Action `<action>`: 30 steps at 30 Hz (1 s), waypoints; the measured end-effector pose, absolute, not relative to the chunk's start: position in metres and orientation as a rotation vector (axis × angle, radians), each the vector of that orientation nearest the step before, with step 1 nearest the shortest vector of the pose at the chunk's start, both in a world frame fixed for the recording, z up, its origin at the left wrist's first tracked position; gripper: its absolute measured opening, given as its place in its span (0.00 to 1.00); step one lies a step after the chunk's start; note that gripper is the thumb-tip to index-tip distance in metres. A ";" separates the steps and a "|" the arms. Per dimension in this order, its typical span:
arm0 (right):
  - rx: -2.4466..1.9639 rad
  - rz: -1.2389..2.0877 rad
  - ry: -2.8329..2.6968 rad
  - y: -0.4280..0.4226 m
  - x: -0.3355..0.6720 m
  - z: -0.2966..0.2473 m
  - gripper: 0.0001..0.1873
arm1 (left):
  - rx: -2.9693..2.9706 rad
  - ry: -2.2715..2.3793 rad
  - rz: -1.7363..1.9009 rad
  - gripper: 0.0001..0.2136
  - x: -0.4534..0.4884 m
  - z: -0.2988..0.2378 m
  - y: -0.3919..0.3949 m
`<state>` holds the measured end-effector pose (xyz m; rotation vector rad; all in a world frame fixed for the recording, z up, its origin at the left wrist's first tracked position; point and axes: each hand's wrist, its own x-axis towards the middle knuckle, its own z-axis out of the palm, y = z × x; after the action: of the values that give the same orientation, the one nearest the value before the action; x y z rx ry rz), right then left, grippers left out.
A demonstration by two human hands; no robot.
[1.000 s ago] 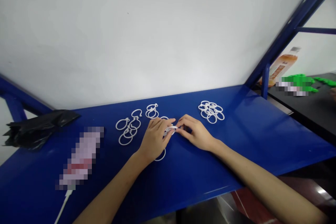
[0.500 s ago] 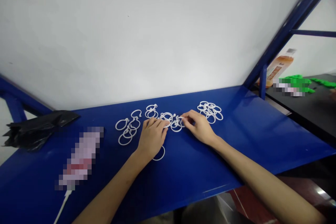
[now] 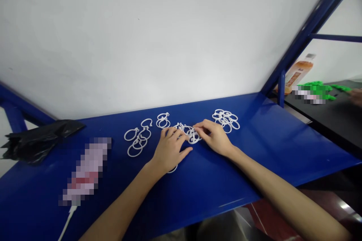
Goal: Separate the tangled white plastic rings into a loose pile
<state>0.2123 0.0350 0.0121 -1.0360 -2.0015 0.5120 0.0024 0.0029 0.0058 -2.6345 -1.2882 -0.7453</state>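
Observation:
On the blue table [image 3: 254, 158] a small bunch of white plastic rings [image 3: 189, 132] lies between my two hands. My left hand [image 3: 169, 148] rests on the table with fingers stretched toward the bunch, fingertips touching it. My right hand [image 3: 215, 135] pinches the bunch from the right with curled fingers. One more ring [image 3: 173, 168] peeks out from under my left wrist. Loose rings [image 3: 138, 140] lie to the left, a pair [image 3: 163, 120] sits behind, and a pile of rings [image 3: 226, 118] lies just past my right hand.
A crumpled black bag [image 3: 39, 137] sits at the table's far left. A blurred object with a white cable [image 3: 85, 173] lies at the front left. Beyond the blue frame post [image 3: 279, 88], an orange bottle [image 3: 295, 75] and green parts [image 3: 319, 86] stand on a black table.
The rings between my hands were spread out half a second ago; now they are pushed together into a tight bunch. My left hand has flattened on the table.

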 end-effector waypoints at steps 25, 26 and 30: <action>-1.207 0.557 -1.724 0.043 0.226 0.019 0.14 | -2.452 -1.574 -0.667 0.24 -0.011 0.021 0.001; -1.194 0.584 -1.731 0.041 0.224 0.019 0.14 | -2.500 -1.588 -0.709 0.27 -0.011 0.021 0.000; -1.121 0.900 -1.703 0.033 0.217 0.020 0.15 | -2.588 -1.513 -0.856 0.25 -0.007 0.020 -0.004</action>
<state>0.2170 0.0330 0.0201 -1.1210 -1.7028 0.9001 -0.0070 -0.0038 0.0196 -2.5880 -1.5131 -0.8561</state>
